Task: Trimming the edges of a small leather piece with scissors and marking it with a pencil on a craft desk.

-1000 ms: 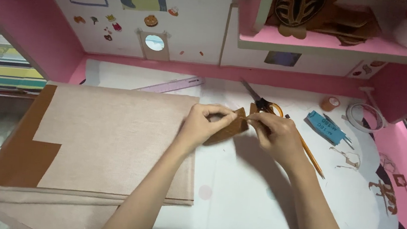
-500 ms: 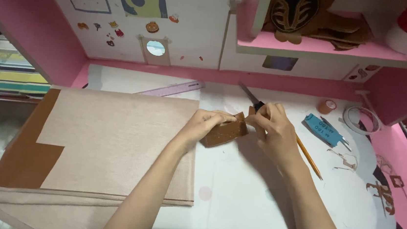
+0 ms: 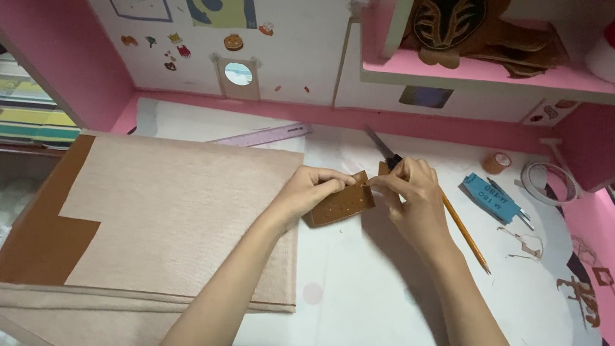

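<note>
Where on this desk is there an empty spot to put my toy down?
The white sheet is bare near the front edge, between the beige fabric and the right forearm. Crowded: the right side, with the pencil, blue packet and tape rings, and the middle, where both hands hold the brown leather piece.

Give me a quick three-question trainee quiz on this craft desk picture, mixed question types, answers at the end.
1. True or false: both hands touch the small brown leather piece.
2. What lies just right of the right hand? A) pencil B) hammer C) cup
3. Fill in: the large beige sheet lies to the ______ of the left hand.

Key:
1. True; each hand pinches an end of it.
2. A, the pencil, slanting across the white desk mat.
3. Left.
</note>
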